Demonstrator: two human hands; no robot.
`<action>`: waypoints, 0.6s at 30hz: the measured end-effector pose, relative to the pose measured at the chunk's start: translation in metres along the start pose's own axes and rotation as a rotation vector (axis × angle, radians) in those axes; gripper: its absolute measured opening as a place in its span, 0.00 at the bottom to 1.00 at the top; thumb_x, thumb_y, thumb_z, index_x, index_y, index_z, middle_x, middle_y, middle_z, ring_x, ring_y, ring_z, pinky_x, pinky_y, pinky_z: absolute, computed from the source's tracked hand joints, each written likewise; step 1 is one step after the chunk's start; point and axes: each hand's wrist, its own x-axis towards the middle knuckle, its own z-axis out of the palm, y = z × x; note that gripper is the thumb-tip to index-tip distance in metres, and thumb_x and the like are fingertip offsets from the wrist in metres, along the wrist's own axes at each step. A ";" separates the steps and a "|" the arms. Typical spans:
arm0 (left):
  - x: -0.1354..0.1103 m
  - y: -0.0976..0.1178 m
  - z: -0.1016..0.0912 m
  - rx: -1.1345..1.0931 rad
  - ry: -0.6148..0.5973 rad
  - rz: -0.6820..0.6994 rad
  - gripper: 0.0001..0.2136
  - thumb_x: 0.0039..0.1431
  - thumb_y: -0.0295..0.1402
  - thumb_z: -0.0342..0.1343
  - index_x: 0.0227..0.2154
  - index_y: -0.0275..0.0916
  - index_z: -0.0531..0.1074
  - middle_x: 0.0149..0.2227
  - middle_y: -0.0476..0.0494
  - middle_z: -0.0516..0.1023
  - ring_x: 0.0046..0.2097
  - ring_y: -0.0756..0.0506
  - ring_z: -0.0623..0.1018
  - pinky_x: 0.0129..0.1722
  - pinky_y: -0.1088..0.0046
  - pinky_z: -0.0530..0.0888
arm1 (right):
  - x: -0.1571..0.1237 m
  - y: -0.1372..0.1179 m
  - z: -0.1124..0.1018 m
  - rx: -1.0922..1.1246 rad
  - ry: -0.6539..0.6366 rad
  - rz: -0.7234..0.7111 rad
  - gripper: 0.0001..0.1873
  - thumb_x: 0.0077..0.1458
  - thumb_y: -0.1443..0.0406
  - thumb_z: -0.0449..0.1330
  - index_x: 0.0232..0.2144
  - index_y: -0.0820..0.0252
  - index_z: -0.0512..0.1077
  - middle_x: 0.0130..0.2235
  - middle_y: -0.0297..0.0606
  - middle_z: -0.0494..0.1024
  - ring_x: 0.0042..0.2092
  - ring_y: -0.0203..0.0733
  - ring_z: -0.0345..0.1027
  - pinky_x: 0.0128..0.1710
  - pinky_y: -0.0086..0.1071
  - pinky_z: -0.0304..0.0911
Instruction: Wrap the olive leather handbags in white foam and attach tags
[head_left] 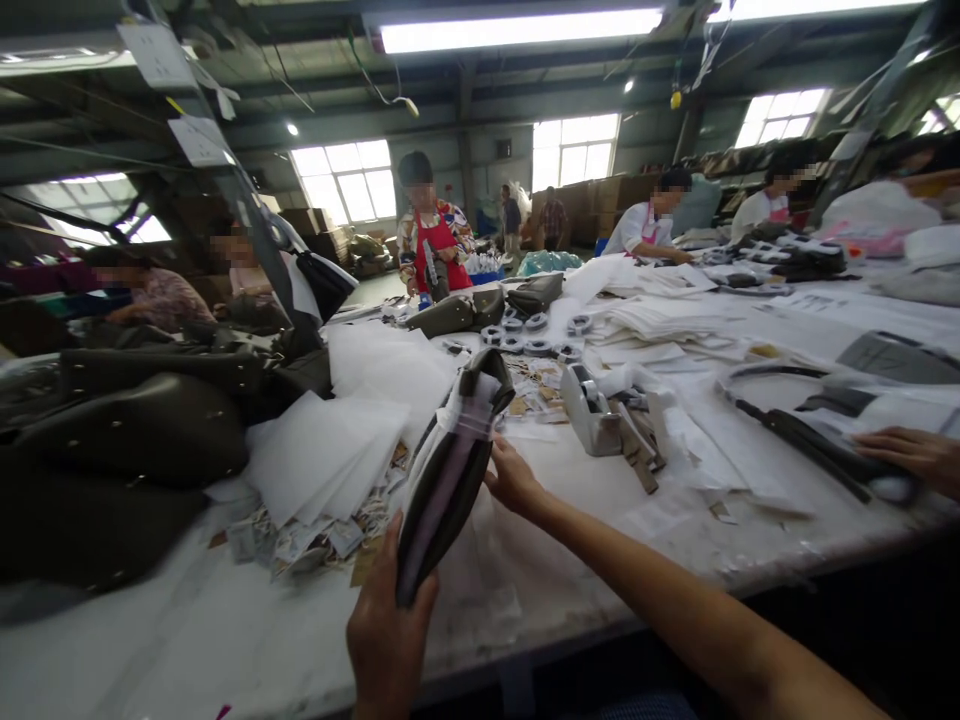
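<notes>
A dark olive handbag (pixel 450 480) is held up on a slant above the table, its long narrow side facing me. White wrapping shows around its upper part, and a pale strip runs down its middle. My left hand (pixel 390 620) grips the lower end, with the thumb on one side and fingers on the other. Against the right side of the bag, higher up, my right hand (pixel 514 475) is closed on its edge; some of its fingertips are hidden behind the bag. White foam sheets (pixel 322 460) lie just left of the bag.
Several dark bags (pixel 135 450) are heaped at the left. Beyond my right hand stands a grey tape dispenser (pixel 589 410). Tape rolls (pixel 525 330) and small tags (pixel 322 540) cover parts of the white table (pixel 525 630). Another person's hand (pixel 911 455) touches a bag at the right; co-workers stand across.
</notes>
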 end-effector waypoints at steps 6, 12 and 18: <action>-0.004 0.021 -0.005 0.011 0.037 0.319 0.30 0.63 0.28 0.54 0.67 0.42 0.52 0.61 0.43 0.70 0.60 0.43 0.72 0.57 0.68 0.72 | -0.147 -0.012 -0.010 -0.122 -0.206 -0.386 0.22 0.59 0.67 0.59 0.56 0.57 0.70 0.60 0.49 0.70 0.63 0.54 0.59 0.60 0.49 0.61; -0.020 0.032 0.010 0.109 -0.005 0.704 0.22 0.67 0.26 0.48 0.62 0.37 0.62 0.59 0.42 0.73 0.61 0.43 0.70 0.60 0.65 0.70 | -0.195 -0.051 -0.052 -0.005 -0.260 -0.723 0.21 0.62 0.71 0.55 0.56 0.53 0.68 0.49 0.42 0.79 0.49 0.41 0.73 0.49 0.32 0.70; -0.043 0.028 0.031 0.183 -0.069 0.820 0.21 0.67 0.23 0.47 0.61 0.43 0.64 0.59 0.46 0.73 0.59 0.43 0.72 0.56 0.61 0.74 | -0.115 -0.049 -0.072 -0.037 0.033 -0.393 0.13 0.64 0.65 0.54 0.46 0.55 0.76 0.47 0.42 0.80 0.49 0.44 0.73 0.52 0.37 0.68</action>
